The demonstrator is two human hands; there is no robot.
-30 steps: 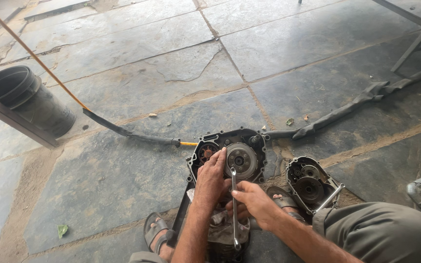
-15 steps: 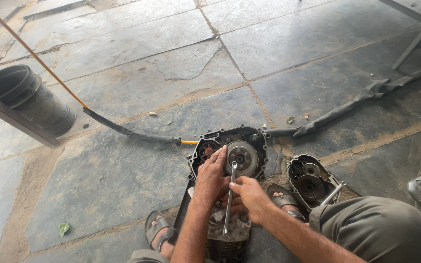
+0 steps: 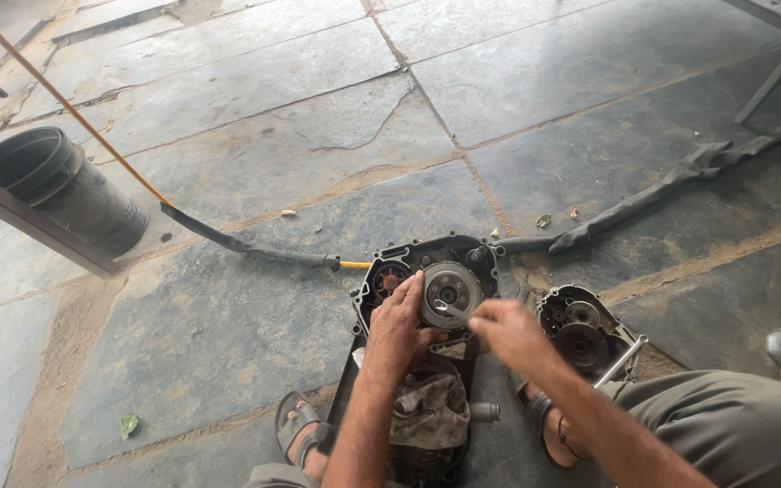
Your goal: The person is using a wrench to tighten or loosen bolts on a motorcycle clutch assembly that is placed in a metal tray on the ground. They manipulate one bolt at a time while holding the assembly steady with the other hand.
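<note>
Left of the engine case (image 3: 427, 298), a black bucket (image 3: 56, 185) stands well apart on the stone floor (image 3: 255, 136); the left hand (image 3: 397, 325) lies flat against the case, fingers loosely spread, touching the round clutch assembly (image 3: 450, 291) at its left rim; the right hand (image 3: 508, 330), just right of the case, is closed around a slim wrench (image 3: 452, 313) whose tip meets the clutch centre; a removed side cover (image 3: 585, 330) lies further right. Best practice, I judge: brace firmly, seat the tool squarely, turn steadily.
</note>
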